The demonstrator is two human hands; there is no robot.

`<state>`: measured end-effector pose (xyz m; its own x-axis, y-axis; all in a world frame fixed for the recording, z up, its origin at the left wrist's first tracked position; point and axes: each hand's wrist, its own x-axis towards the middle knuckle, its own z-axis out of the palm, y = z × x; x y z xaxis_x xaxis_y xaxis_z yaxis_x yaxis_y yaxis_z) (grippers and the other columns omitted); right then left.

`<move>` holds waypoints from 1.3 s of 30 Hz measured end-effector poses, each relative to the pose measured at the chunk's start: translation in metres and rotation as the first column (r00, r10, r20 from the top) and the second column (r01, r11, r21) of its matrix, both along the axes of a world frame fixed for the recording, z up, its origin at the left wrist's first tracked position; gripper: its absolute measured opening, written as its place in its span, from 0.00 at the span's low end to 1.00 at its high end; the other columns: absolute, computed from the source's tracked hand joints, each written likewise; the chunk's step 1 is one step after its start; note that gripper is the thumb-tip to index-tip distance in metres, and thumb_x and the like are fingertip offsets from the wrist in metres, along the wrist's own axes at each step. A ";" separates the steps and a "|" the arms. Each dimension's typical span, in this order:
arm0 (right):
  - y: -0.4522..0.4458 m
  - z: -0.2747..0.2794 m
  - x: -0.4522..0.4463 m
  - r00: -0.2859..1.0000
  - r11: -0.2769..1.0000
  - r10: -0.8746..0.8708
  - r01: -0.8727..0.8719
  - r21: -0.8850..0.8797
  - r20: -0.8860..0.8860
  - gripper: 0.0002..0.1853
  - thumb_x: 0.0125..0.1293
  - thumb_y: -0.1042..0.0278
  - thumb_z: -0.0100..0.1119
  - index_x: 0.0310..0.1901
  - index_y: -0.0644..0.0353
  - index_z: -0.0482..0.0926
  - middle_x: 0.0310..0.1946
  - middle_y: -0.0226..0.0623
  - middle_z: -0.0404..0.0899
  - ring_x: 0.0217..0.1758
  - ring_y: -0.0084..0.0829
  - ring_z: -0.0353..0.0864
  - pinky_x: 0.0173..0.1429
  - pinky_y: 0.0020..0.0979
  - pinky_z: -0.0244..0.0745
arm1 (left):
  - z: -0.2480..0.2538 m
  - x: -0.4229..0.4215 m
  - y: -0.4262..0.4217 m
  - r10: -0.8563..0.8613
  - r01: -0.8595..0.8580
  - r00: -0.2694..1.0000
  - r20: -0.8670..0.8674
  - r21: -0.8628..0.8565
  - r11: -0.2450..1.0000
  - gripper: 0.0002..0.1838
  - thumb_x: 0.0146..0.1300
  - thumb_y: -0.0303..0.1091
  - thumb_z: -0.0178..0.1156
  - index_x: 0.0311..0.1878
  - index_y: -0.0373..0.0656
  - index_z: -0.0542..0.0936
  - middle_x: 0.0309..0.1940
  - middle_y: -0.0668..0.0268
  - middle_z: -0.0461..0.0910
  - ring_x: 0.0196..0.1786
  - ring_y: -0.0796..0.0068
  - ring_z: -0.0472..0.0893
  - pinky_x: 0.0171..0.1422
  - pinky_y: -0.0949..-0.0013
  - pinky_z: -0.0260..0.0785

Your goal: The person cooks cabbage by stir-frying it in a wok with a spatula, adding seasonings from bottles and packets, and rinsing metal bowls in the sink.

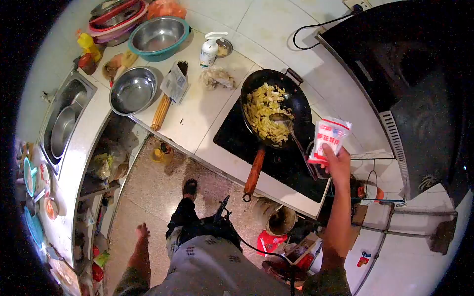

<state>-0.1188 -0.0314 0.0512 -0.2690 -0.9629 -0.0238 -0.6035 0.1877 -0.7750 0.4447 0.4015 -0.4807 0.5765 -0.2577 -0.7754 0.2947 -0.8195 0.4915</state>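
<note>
My right hand (336,164) grips a white plastic seasoning packet (330,138) with red lettering, to the right of the wok. On the black cooktop (296,180) stands a black wok (299,106) with a wooden handle (255,170). Pale yellow sliced food (264,111) lies in it. A metal spatula (281,118) rests in the food, its handle running toward the packet and my right hand. My left hand (142,231) hangs low at my side above the floor, away from the counter. It holds nothing that I can see, and its fingers look loosely apart.
Metal basin (133,91), teal-rimmed basin (159,38) and white spray bottle (209,50) stand on the counter. A bag of dried noodles (174,83) lies there too. The sink (66,121) is at left, a dark range hood (395,74) at right, and a bin (281,219) below.
</note>
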 end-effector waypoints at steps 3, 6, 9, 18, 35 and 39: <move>-0.022 -0.003 0.004 0.999 0.998 -0.009 0.011 0.060 -0.031 0.13 0.65 0.59 0.60 0.38 0.61 0.78 0.22 0.30 0.79 0.15 0.17 0.71 0.17 0.20 0.61 | -0.001 0.001 0.028 0.004 0.007 0.991 -0.135 0.084 0.996 0.17 0.64 0.50 0.56 0.34 0.45 0.73 0.18 0.70 0.69 0.15 0.73 0.71 0.17 0.66 0.65; -0.031 -0.002 0.018 0.998 0.999 -0.049 0.050 -0.006 0.046 0.12 0.65 0.59 0.60 0.38 0.60 0.77 0.22 0.30 0.79 0.15 0.16 0.71 0.16 0.20 0.60 | 0.024 -0.017 0.018 -0.054 0.066 0.995 -0.085 0.146 0.987 0.18 0.64 0.51 0.55 0.36 0.43 0.74 0.21 0.69 0.70 0.18 0.72 0.74 0.18 0.66 0.67; -0.044 -0.005 0.018 0.999 0.991 0.036 -0.031 0.133 -0.035 0.12 0.65 0.59 0.60 0.38 0.60 0.78 0.22 0.30 0.79 0.15 0.17 0.71 0.16 0.20 0.60 | 0.038 -0.022 -0.007 -0.136 0.139 0.990 -0.047 0.060 0.988 0.17 0.63 0.50 0.56 0.37 0.43 0.74 0.23 0.69 0.71 0.20 0.73 0.75 0.19 0.66 0.69; -0.054 -0.013 0.025 0.999 0.999 0.010 -0.011 0.047 0.035 0.12 0.64 0.60 0.60 0.37 0.62 0.80 0.25 0.30 0.81 0.18 0.18 0.72 0.21 0.22 0.65 | 0.019 0.009 -0.044 -0.042 0.043 0.997 -0.060 0.020 0.999 0.15 0.63 0.46 0.59 0.40 0.42 0.75 0.23 0.69 0.73 0.18 0.74 0.74 0.17 0.68 0.67; -0.056 -0.015 0.037 0.983 0.993 0.042 -0.021 0.117 -0.180 0.14 0.64 0.60 0.60 0.41 0.63 0.81 0.28 0.31 0.82 0.25 0.19 0.74 0.28 0.23 0.69 | 0.010 -0.001 -0.013 0.067 -0.057 0.960 -0.271 0.043 0.997 0.16 0.64 0.46 0.56 0.43 0.42 0.75 0.26 0.68 0.74 0.22 0.74 0.76 0.20 0.69 0.69; -0.056 -0.023 0.033 0.998 0.990 -0.055 0.060 -0.131 0.040 0.15 0.64 0.58 0.61 0.42 0.63 0.81 0.29 0.31 0.82 0.25 0.20 0.75 0.29 0.25 0.70 | 0.019 -0.008 -0.019 -0.042 0.052 0.993 -0.112 0.081 0.995 0.16 0.64 0.47 0.56 0.43 0.42 0.74 0.27 0.67 0.74 0.21 0.74 0.75 0.20 0.69 0.69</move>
